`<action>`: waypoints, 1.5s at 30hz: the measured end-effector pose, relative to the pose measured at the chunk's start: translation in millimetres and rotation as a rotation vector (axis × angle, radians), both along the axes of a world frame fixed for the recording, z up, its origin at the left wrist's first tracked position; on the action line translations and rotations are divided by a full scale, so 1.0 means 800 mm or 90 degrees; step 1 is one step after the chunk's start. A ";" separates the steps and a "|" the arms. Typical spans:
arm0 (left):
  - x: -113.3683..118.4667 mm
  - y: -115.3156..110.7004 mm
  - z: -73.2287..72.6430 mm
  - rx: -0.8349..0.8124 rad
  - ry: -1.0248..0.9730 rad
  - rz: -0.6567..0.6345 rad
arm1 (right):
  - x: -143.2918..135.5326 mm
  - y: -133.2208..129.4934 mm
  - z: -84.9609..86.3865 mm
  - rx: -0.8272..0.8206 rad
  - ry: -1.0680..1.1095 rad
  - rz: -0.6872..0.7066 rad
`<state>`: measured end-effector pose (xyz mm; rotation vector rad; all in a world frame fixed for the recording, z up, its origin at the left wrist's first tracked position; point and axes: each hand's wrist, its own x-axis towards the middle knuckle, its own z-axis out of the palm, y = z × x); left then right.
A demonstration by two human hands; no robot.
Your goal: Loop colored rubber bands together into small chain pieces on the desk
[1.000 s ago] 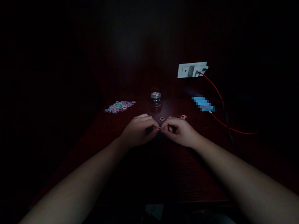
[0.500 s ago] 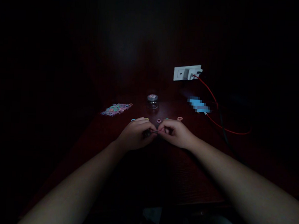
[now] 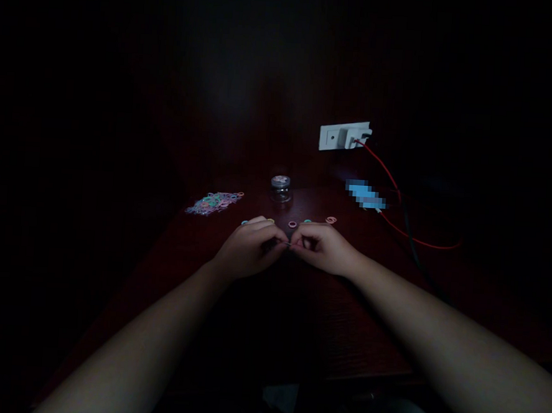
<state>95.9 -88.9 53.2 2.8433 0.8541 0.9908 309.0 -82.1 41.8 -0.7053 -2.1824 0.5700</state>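
Observation:
My left hand (image 3: 252, 245) and my right hand (image 3: 324, 247) meet fingertip to fingertip above the dark red table (image 3: 344, 310). Both are closed in a pinch on something thin and small between them, too dim to make out. Just beyond my fingers lie a pink ring (image 3: 292, 224), a green ring (image 3: 307, 221) and a pair of overlapping orange-pink rings (image 3: 331, 220). A blue ring (image 3: 244, 222) and a yellow ring (image 3: 271, 221) show partly behind my left hand. Farther left is a pile of small coloured bands (image 3: 214, 203).
A small lidded clear jar (image 3: 281, 188) stands behind the rings. At the right back lies a blurred bright blue device (image 3: 365, 194) on a red cable (image 3: 396, 223), which runs to a white wall socket (image 3: 331, 137). A dark cable hangs beside it.
The view has shifted very slightly. My fingertips have drawn a little closer in their pinch, and less of the thin item shows between them.

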 end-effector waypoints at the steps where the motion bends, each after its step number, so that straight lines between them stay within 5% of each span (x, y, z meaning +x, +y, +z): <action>1: 0.000 0.000 0.000 0.000 0.002 -0.004 | 0.000 0.000 0.000 0.002 -0.002 0.000; 25: -0.006 0.007 -0.002 0.010 0.006 0.037 | 0.006 0.003 -0.006 -0.055 -0.003 -0.017; 33: -0.030 0.024 -0.004 0.046 -0.031 0.140 | 0.012 0.006 0.000 -0.054 0.012 -0.059; 45: 0.001 -0.003 0.001 -0.009 0.005 -0.018 | 0.005 0.001 -0.003 -0.024 -0.014 -0.029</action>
